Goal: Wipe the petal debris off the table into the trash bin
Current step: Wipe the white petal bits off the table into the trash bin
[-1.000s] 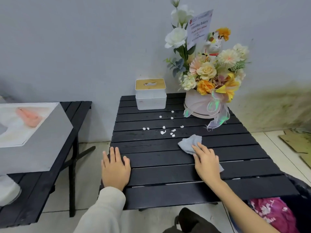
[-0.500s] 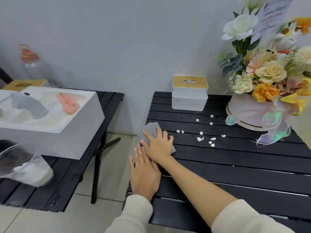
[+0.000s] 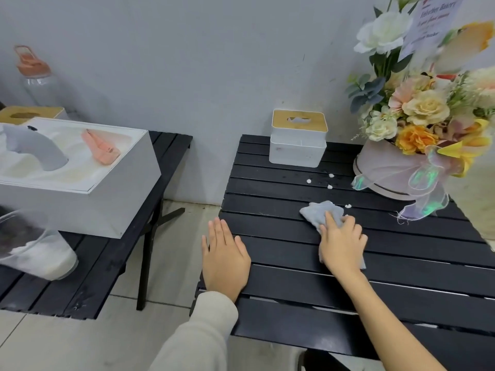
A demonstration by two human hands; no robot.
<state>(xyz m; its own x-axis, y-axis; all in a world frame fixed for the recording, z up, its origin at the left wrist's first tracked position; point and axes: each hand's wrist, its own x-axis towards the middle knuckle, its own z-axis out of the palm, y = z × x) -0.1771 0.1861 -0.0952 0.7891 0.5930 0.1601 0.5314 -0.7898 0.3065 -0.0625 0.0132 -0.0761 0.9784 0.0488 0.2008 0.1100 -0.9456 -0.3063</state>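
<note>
Four small white petal bits (image 3: pixel 330 181) are seen scattered on the black slatted table (image 3: pixel 281 253), between the white tissue box (image 3: pixel 298 141) at the far edge and the grey cloth (image 3: pixel 321 213). That cloth is pressed flat under the right hand (image 3: pixel 341 243), whose fingers are laid close together on it, not pinching. One more bit lies just right of the cloth. At the table's near left edge the left hand (image 3: pixel 224 257) is rested palm down, fingers slightly spread. On the far right the flower arrangement (image 3: pixel 417 124) is placed.
</note>
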